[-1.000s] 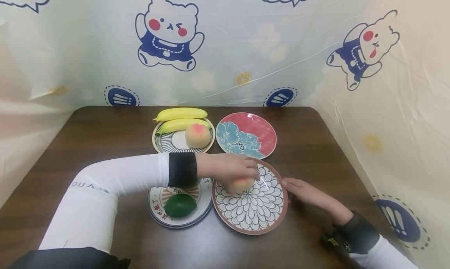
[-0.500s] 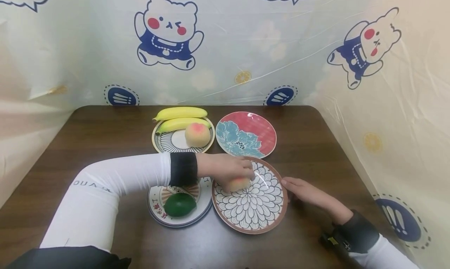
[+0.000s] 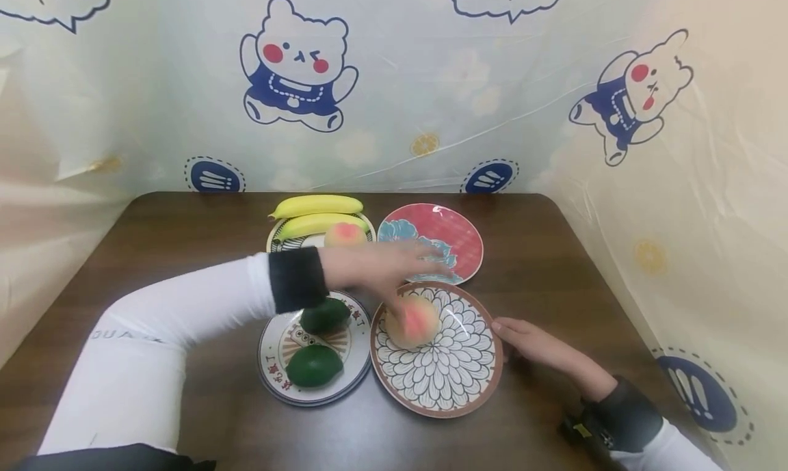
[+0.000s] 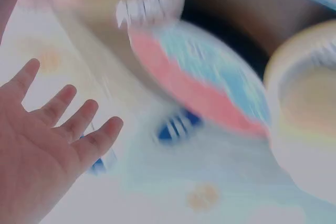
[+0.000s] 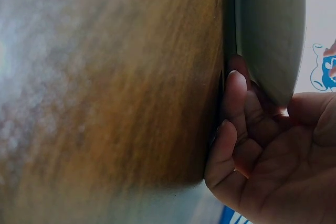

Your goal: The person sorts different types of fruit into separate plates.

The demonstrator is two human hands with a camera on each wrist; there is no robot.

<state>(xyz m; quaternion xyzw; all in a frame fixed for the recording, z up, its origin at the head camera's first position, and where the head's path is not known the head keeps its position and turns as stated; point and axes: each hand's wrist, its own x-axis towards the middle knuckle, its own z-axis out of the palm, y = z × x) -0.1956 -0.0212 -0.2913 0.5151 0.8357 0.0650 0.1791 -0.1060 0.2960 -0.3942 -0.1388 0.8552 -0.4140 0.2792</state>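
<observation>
My left hand (image 3: 394, 266) is above the far left edge of a brown-rimmed plate with a petal pattern (image 3: 455, 361), its fingers spread in the left wrist view. A peach (image 3: 420, 324) sits on that plate, just below the hand; whether the thumb touches it I cannot tell. At the plate's right side my right hand (image 3: 529, 338) pinches the rim. Its thumb lies on top and its curled fingers reach under the plate's edge (image 5: 273, 35) in the right wrist view.
Two dark green fruits (image 3: 314, 366) lie on a stacked white plate (image 3: 273, 375) at left. Behind it, a striped plate (image 3: 271, 242) bears two bananas (image 3: 317, 206) and another peach (image 3: 345, 234). A red plate with a blue flower (image 3: 458, 238) stands behind the petal plate.
My left hand has let go of the peach, opened and lifted up and away from me, leaving the peach on the petal plate. The right hand keeps its hold on the rim.
</observation>
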